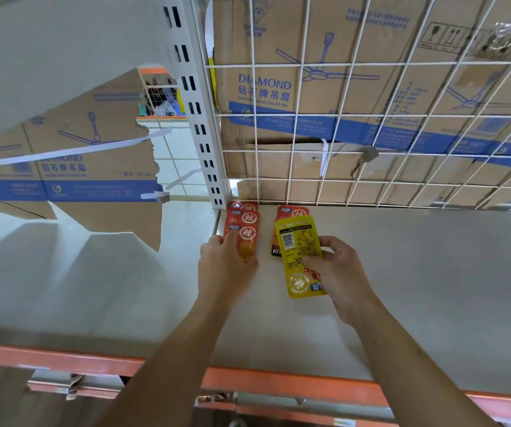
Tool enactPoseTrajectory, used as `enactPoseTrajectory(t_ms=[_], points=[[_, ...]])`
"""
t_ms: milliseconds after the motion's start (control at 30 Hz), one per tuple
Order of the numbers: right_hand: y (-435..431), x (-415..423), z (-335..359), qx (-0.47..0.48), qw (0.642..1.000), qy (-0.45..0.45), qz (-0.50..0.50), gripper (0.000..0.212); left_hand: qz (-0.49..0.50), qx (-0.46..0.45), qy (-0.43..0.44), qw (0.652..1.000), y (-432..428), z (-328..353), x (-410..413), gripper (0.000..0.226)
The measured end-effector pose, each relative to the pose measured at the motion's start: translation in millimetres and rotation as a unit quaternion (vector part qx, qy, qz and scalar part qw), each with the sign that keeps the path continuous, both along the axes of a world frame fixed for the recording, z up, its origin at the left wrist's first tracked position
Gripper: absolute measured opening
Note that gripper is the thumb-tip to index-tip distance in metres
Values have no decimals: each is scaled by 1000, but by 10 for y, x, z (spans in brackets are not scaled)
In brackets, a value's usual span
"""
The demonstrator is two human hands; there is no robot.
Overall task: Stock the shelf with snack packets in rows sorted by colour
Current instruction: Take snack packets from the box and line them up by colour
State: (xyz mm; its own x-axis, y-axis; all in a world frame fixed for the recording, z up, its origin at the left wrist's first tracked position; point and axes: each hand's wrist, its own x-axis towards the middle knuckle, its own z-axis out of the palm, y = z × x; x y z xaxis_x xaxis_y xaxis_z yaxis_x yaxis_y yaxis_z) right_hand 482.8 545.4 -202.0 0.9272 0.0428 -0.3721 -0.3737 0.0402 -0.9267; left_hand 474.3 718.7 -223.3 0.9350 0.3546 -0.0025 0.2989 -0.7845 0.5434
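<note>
Three red snack packets (243, 221) lie overlapped in a row at the shelf's back left corner. My left hand (225, 266) holds the nearest red packet (245, 240) by its lower end, fingers curled on it. My right hand (339, 272) pinches a yellow packet (297, 251) with its printed back facing up, and a second yellow packet (306, 286) shows beneath it. Both are held over another red packet (291, 212) lying to the right of the red row, partly hidden.
The white shelf board (417, 288) stretches right and toward me, ending in an orange front rail (278, 380). A white wire grid (371, 118) backs the shelf, with cardboard fan boxes behind. A slotted upright post (200, 124) stands at the left corner.
</note>
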Motion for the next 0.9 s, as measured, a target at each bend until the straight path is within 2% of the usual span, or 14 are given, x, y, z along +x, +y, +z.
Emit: enactPoseTrajectory(t_ms=[300,767,900], points=[[-6,31,-7,-8,1000,0,5,25,32,-14,-11,999,-13,-31,86,56],[29,44,-27,-23,1000,4,5,24,19,-35,-14,999,38,-31,80,58],[28,31,-28,-22,1000,3,-1,24,26,-8,-34,999,34,-30,25,55]])
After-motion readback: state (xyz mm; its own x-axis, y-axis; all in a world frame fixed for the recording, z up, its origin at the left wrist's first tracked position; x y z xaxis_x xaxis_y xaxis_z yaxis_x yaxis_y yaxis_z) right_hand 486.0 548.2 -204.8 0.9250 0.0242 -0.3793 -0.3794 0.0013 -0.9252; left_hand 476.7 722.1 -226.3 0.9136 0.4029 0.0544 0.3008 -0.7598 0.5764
